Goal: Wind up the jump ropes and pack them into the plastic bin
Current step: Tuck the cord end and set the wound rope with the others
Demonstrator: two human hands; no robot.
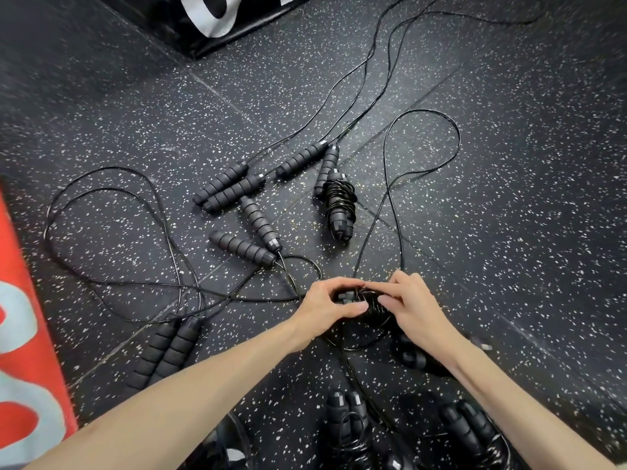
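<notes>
Wound ropes [346,432] sat cut off below; left hand [327,308] and right hand [415,305] fingers clamped a half-hidden rope bundle [368,305].

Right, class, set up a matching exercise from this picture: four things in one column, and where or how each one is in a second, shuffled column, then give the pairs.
Things
1. wound rope bundle
2. rope being wound
3. red mat
4. pair of side-by-side handles

Places or states
A. along the left edge of the view
B. held between both hands
C. on the floor left of the left forearm
D. lying alone on the floor, cord wrapped round its handles

Pairs: 1-D, 2-B, 3-A, 4-C
</notes>
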